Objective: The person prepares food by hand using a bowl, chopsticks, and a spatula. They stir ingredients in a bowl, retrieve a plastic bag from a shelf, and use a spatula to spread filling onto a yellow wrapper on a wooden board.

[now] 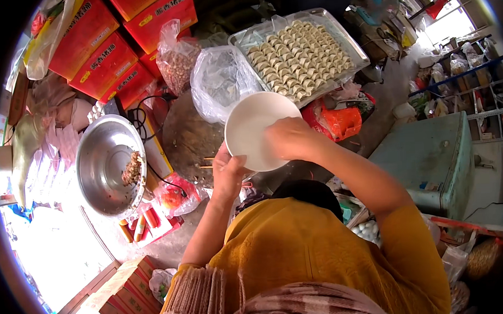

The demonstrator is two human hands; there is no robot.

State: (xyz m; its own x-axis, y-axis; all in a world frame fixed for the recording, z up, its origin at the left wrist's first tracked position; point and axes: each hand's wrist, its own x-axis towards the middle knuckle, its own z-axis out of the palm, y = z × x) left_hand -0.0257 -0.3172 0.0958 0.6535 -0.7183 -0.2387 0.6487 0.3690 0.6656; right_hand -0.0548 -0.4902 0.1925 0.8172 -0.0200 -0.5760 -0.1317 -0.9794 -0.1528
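Observation:
My left hand (229, 169) grips the rim of a white bowl (249, 117) at its lower left, thumb on top. My right hand (284, 138) is inside the bowl from the right, its fingers smeared by motion, so I cannot tell what they hold. Chopsticks (205, 166) lie on a round dark board (179, 126) left of my left hand. Beyond the bowl, a metal tray (360, 57) holds several rows of dumplings (300, 52). At the left sits a steel basin (97, 156) with some minced filling (131, 169) on its inner side.
Clear plastic bags (213, 73) and red boxes (104, 62) are stacked at the back left. A red-orange package (346, 121) lies below the tray. A pale green chest (416, 159) stands at right, near shelving (469, 83). Cardboard boxes (122, 294) sit at lower left.

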